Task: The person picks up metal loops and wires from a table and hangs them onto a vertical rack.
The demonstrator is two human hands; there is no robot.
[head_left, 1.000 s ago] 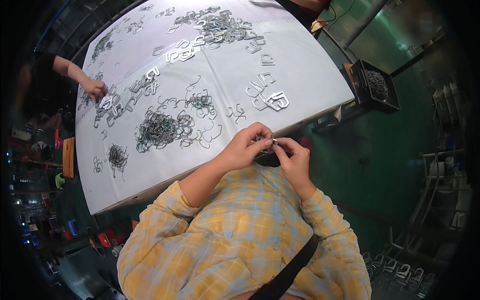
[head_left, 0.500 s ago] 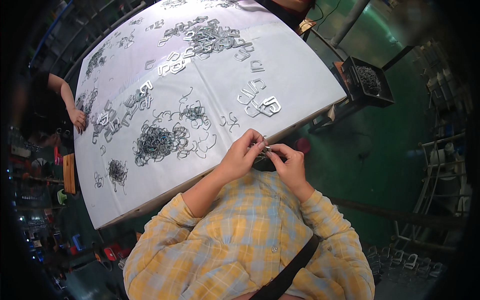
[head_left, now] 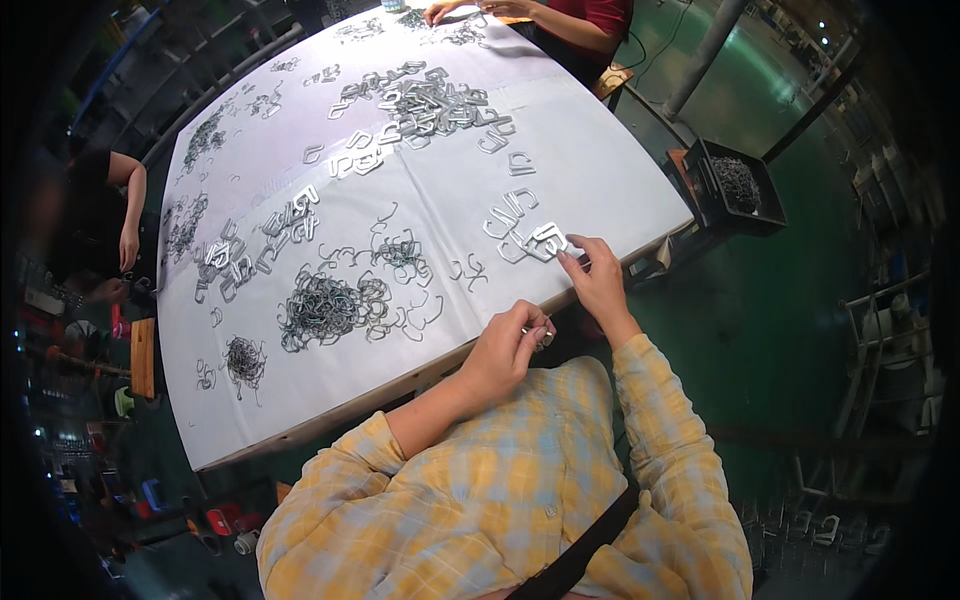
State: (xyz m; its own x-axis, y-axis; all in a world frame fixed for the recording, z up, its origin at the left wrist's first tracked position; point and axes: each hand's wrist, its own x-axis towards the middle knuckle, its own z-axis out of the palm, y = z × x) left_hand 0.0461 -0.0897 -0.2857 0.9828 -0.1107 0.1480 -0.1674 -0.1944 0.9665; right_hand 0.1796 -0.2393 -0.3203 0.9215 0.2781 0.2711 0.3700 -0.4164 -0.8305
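My left hand is curled closed in front of the table's near edge, with small metal pieces showing between thumb and fingers; their exact shape is hidden. Over the table's near right part reaches my right hand. Its thumb and index finger close on the edge of a shiny U-shaped metal loop, which lies in a small group of similar loops. To the left of that group, several thin bent wire hooks are scattered on the white table top.
A tangled pile of wire hooks and a smaller wire pile lie to the left. Farther off is a big heap of U-shaped loops. A black bin with metal parts stands at right. Co-workers' hands work at the far and left edges.
My hands have separated. The right has moved forward and right to the metal loops, while the left has dropped slightly with its pieces. The co-worker's hand at left has left the table top.
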